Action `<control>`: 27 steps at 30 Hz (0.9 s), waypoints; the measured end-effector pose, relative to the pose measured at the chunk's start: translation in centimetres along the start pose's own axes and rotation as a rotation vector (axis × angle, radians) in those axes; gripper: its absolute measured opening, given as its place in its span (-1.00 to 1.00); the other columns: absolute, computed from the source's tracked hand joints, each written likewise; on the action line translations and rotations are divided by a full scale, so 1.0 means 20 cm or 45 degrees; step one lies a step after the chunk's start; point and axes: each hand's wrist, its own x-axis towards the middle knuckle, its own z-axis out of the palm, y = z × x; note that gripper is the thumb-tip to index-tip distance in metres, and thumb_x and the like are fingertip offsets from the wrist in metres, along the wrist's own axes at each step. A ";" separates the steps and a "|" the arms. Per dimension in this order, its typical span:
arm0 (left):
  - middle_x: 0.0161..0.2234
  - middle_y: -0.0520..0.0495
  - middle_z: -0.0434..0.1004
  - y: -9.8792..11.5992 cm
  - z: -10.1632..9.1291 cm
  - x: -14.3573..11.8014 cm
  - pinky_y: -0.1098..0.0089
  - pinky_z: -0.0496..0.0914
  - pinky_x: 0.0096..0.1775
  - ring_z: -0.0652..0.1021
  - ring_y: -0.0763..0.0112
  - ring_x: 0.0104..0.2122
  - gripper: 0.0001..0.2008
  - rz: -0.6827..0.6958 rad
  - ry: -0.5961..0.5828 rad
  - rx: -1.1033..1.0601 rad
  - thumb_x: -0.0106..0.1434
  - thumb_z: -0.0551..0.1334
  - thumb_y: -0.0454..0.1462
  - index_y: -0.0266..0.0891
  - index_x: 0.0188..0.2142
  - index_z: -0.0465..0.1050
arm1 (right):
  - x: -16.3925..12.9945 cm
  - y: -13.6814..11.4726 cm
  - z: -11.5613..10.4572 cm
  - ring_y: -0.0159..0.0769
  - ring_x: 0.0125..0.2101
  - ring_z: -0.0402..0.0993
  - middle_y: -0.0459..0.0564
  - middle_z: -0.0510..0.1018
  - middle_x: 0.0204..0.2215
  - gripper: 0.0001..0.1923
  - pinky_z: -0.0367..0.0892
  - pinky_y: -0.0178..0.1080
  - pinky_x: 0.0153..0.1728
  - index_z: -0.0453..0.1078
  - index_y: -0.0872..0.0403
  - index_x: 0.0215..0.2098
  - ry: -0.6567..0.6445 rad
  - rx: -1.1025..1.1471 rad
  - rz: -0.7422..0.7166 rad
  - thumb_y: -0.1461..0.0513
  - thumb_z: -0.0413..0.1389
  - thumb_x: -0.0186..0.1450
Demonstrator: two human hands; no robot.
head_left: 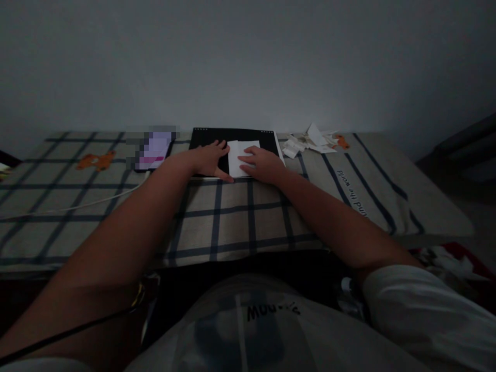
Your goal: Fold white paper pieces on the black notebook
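Observation:
A white sheet of paper (pixel 233 160), seemingly folded along its left side, lies on a black pad (pixel 201 137) with small marks along its far edge. My left hand (pixel 211 157) rests on the pad with fingers spread, its fingertips and thumb at the paper's left edge. From the other side my right hand (pixel 263 164) lies over the paper's right part, palm down and fingers stretched apart. Part of the paper is hidden under the right hand.
Crumpled paper scraps (pixel 310 140) lie right of the pad. A phone (pixel 155 150) with a lit screen and a white cable (pixel 96 201) is on the left. A checked cloth (pixel 232 222) covers the table, which meets a plain wall (pixel 248 62) behind.

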 end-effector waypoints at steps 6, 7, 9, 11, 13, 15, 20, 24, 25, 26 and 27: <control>0.66 -0.30 0.15 -0.02 -0.01 0.00 0.15 0.14 0.56 0.23 -0.09 0.63 -0.05 -0.036 0.106 -0.041 0.48 0.27 0.25 -0.25 0.63 0.25 | 0.00 0.00 -0.01 0.10 0.41 0.49 0.29 0.48 0.49 -0.46 0.35 0.07 0.44 0.53 0.11 0.47 -0.024 -0.013 -0.009 0.14 0.06 0.62; 0.64 -0.24 0.22 -0.02 -0.01 0.00 0.18 0.19 0.54 0.29 -0.05 0.61 -0.14 -0.042 0.147 -0.038 0.51 0.25 0.21 -0.20 0.60 0.33 | 0.00 0.00 0.00 0.11 0.41 0.49 0.29 0.48 0.49 -0.46 0.35 0.08 0.44 0.54 0.10 0.47 -0.022 -0.013 -0.008 0.14 0.06 0.62; 0.60 -0.16 0.34 -0.03 -0.01 0.01 0.19 0.29 0.48 0.41 -0.02 0.54 -0.28 -0.055 0.217 -0.014 0.54 0.24 0.16 -0.13 0.52 0.47 | 0.00 0.00 0.00 0.11 0.41 0.49 0.28 0.49 0.49 -0.47 0.36 0.10 0.43 0.55 0.08 0.46 -0.011 -0.013 -0.004 0.13 0.07 0.63; 0.55 -0.10 0.44 -0.03 -0.01 0.02 0.19 0.37 0.42 0.49 0.01 0.48 -0.39 -0.059 0.269 0.009 0.55 0.24 0.13 -0.06 0.43 0.58 | 0.00 0.00 0.01 0.12 0.41 0.49 0.27 0.48 0.49 -0.47 0.36 0.11 0.43 0.55 0.07 0.46 -0.001 -0.015 -0.007 0.12 0.07 0.63; 0.48 -0.03 0.55 -0.02 -0.01 0.03 0.20 0.42 0.37 0.54 0.04 0.43 -0.49 -0.070 0.325 0.009 0.57 0.23 0.09 0.01 0.33 0.67 | 0.01 0.00 0.01 0.11 0.40 0.49 0.27 0.49 0.48 -0.47 0.36 0.09 0.43 0.55 0.07 0.46 0.005 -0.018 -0.013 0.12 0.07 0.63; 0.39 0.01 0.65 0.01 -0.01 0.03 0.20 0.46 0.32 0.59 0.06 0.38 -0.57 -0.128 0.403 -0.013 0.60 0.20 0.03 0.05 0.24 0.74 | 0.01 0.01 0.02 0.10 0.39 0.50 0.26 0.49 0.48 -0.48 0.36 0.07 0.43 0.56 0.07 0.46 0.008 -0.024 -0.011 0.12 0.08 0.63; 0.22 -0.21 0.76 0.15 0.00 0.04 0.07 0.58 0.16 0.71 -0.11 0.19 -0.54 -0.393 0.535 0.019 0.60 0.13 -0.06 -0.13 0.20 0.75 | 0.01 0.01 0.02 0.10 0.37 0.53 0.26 0.48 0.49 -0.47 0.39 0.05 0.40 0.55 0.07 0.46 0.005 -0.025 -0.014 0.10 0.08 0.64; 0.21 -0.26 0.74 0.21 0.00 0.04 0.06 0.59 0.13 0.72 -0.11 0.15 -0.52 -0.416 0.548 0.061 0.60 0.08 -0.09 -0.13 0.23 0.72 | 0.01 0.01 0.02 0.08 0.37 0.53 0.25 0.50 0.48 -0.48 0.39 0.06 0.40 0.56 0.06 0.46 0.022 -0.019 -0.015 0.10 0.09 0.64; 0.22 -0.27 0.73 0.21 0.00 0.04 0.06 0.59 0.13 0.72 -0.11 0.15 -0.51 -0.405 0.544 0.069 0.61 0.06 -0.10 -0.14 0.24 0.71 | 0.01 0.01 0.02 0.08 0.37 0.53 0.25 0.49 0.48 -0.48 0.38 0.06 0.41 0.55 0.06 0.46 0.019 -0.015 -0.015 0.10 0.09 0.64; 0.22 -0.28 0.72 0.20 0.00 0.04 0.05 0.58 0.14 0.71 -0.12 0.16 -0.50 -0.396 0.537 0.075 0.61 0.05 -0.10 -0.14 0.24 0.70 | 0.01 0.01 0.02 0.08 0.38 0.52 0.25 0.49 0.49 -0.48 0.38 0.06 0.41 0.55 0.06 0.46 0.014 -0.012 -0.013 0.10 0.09 0.64; 0.23 -0.28 0.71 0.20 0.00 0.04 0.05 0.58 0.14 0.71 -0.12 0.16 -0.49 -0.390 0.530 0.079 0.62 0.03 -0.10 -0.14 0.24 0.70 | 0.01 0.01 0.02 0.08 0.39 0.51 0.25 0.48 0.49 -0.48 0.37 0.06 0.41 0.55 0.06 0.46 0.009 -0.012 -0.009 0.10 0.09 0.64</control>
